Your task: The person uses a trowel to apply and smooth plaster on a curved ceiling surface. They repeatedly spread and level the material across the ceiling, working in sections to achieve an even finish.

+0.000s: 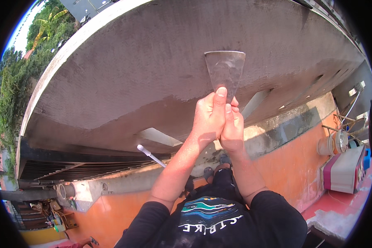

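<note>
Scraper blade [225,71], a wide flat metal one, stands just above centre at about twelve o'clock, its broad edge pressed up against the grey rendered wall surface [153,62] that fills the upper half of the view. From the left, the left hand [208,118] wraps closed fingers around the handle, thumb running up onto the blade, and the right hand [232,130] at its three o'clock side clasps shut over the same handle, touching the left. A white pipe [151,155] lies at eight o'clock of the hands, and a white and maroon box [343,171] sits far off at four o'clock on the orange floor [285,161].
</note>
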### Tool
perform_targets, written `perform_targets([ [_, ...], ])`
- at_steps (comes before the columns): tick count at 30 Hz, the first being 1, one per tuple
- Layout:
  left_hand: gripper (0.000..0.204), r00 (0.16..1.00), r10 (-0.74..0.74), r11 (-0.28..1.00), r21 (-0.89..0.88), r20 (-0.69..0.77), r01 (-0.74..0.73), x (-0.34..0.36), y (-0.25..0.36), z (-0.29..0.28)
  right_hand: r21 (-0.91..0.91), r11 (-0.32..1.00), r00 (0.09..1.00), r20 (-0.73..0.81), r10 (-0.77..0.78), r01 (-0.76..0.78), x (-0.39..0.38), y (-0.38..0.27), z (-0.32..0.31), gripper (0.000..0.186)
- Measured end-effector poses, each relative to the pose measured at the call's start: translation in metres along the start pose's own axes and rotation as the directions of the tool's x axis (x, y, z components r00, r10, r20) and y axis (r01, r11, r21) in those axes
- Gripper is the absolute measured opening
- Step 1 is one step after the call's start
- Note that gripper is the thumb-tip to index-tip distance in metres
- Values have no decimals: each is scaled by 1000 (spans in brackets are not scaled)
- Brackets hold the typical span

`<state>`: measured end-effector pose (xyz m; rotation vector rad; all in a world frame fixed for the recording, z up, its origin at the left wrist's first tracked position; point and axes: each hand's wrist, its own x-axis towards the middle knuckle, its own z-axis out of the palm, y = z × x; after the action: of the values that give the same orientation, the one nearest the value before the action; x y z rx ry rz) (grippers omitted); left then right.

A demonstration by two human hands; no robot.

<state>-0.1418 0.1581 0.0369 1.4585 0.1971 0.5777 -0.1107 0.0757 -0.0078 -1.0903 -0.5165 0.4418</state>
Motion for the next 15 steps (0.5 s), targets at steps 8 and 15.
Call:
perform_targets([
  [8, 55, 954, -298, 955, 19, 24, 297, -33, -12, 4, 39, 967, 967, -40, 252, -251, -38, 3, -7, 43],
  [15, 56, 945, -323, 936, 126, -59, 328, -62, -62, -7, 32, 951, 951, -6, 308, -308, -62, 43, -21, 35],
])
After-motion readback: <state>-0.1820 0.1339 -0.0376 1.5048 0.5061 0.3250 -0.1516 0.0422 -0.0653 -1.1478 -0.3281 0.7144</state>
